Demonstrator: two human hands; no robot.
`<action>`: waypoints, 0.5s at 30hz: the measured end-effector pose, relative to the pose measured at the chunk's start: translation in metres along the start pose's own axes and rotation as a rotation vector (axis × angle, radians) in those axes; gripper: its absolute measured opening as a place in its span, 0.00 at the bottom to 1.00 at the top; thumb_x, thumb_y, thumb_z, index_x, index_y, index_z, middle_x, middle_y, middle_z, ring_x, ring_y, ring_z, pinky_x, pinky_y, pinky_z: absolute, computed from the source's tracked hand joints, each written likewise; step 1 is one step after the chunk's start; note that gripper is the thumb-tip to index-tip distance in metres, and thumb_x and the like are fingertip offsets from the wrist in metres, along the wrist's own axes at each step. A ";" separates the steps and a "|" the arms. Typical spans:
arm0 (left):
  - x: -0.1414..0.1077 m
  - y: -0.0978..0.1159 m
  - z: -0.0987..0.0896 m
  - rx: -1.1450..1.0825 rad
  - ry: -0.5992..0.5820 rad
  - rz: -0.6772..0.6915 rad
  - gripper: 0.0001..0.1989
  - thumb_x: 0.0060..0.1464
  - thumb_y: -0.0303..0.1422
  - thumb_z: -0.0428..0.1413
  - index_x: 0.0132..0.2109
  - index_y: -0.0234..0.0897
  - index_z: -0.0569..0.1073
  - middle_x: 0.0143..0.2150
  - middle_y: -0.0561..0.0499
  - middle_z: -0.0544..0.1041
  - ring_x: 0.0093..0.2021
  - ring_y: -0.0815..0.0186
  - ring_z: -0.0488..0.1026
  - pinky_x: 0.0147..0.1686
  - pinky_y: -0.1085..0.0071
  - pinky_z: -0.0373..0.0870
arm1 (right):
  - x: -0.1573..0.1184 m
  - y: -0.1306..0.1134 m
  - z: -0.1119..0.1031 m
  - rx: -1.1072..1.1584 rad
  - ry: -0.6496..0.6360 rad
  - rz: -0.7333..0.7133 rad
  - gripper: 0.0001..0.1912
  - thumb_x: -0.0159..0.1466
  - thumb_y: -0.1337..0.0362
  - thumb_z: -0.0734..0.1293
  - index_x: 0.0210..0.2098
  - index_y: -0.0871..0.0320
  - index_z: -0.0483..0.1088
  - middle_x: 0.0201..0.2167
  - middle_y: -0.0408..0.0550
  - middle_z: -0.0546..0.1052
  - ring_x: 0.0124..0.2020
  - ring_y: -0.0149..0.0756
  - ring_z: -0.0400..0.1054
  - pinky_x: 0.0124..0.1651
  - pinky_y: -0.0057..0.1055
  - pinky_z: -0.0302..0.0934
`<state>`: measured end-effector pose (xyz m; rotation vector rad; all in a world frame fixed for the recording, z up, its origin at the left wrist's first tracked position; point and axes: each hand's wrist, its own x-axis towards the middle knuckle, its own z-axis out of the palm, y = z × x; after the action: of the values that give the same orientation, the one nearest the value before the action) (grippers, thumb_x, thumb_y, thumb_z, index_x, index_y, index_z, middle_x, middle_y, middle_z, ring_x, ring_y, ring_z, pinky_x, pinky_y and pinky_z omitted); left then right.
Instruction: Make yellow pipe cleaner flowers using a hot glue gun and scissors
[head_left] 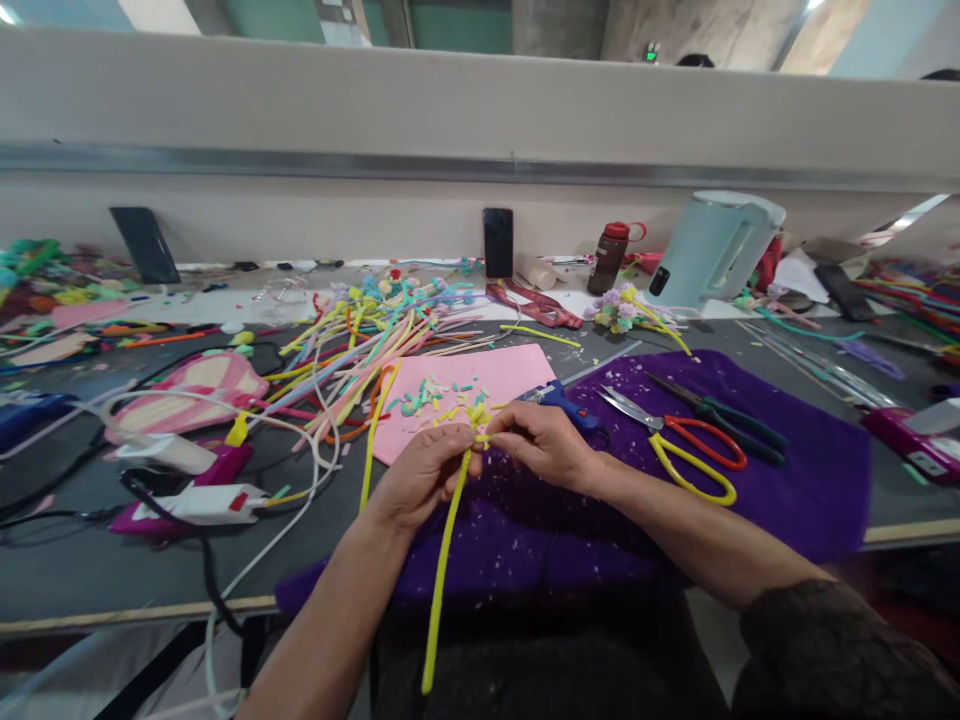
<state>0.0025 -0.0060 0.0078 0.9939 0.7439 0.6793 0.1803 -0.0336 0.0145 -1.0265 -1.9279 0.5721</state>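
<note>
My left hand (pixel 427 465) is closed on a long yellow pipe cleaner (pixel 442 560), whose tail hangs down past the table edge. At its top sits a small cluster of short yellow pieces (pixel 478 415). Fingertips of my right hand (pixel 544 445) pinch at this cluster from the right. Under and behind the hands lies a pink sheet (pixel 480 367) scattered with short teal, white and yellow snippets (pixel 424 398). A blue glue gun (pixel 562 402) rests just beyond my right hand. To the right, scissors (pixel 675 440) with red and yellow handles lie on purple cloth (pixel 817 480).
Dark-handled pliers (pixel 739 425) lie by the scissors. Bundled pipe cleaners (pixel 375 340) spread at back left. Power strips (pixel 195 505) and cables occupy the left side. A phone (pixel 498 243), a bottle (pixel 609 260) and a pale blue kettle (pixel 712 250) stand along the back.
</note>
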 end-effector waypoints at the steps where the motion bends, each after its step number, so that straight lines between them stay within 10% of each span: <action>1: -0.001 0.001 0.000 -0.036 0.004 0.002 0.09 0.48 0.33 0.55 0.28 0.30 0.69 0.18 0.54 0.70 0.10 0.81 0.55 0.09 0.84 0.46 | 0.000 0.000 -0.007 -0.018 0.013 0.023 0.07 0.61 0.63 0.61 0.34 0.59 0.69 0.28 0.44 0.73 0.27 0.28 0.66 0.30 0.23 0.57; 8: -0.003 0.002 -0.003 -0.154 -0.017 0.090 0.07 0.48 0.31 0.54 0.28 0.30 0.69 0.18 0.52 0.69 0.13 0.78 0.59 0.11 0.83 0.51 | -0.002 0.038 -0.076 -0.724 -0.059 0.470 0.16 0.57 0.51 0.61 0.27 0.56 0.71 0.23 0.46 0.74 0.25 0.35 0.65 0.26 0.28 0.51; 15: -0.005 0.002 -0.002 -0.167 0.010 0.113 0.06 0.47 0.31 0.56 0.28 0.30 0.70 0.19 0.52 0.69 0.15 0.78 0.61 0.13 0.83 0.56 | -0.002 0.067 -0.072 -0.691 -0.277 0.621 0.18 0.52 0.47 0.64 0.25 0.56 0.72 0.23 0.47 0.73 0.25 0.35 0.65 0.25 0.27 0.47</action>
<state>-0.0021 -0.0080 0.0103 0.8843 0.6321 0.8313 0.2713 0.0017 0.0042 -2.1221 -2.0850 0.3864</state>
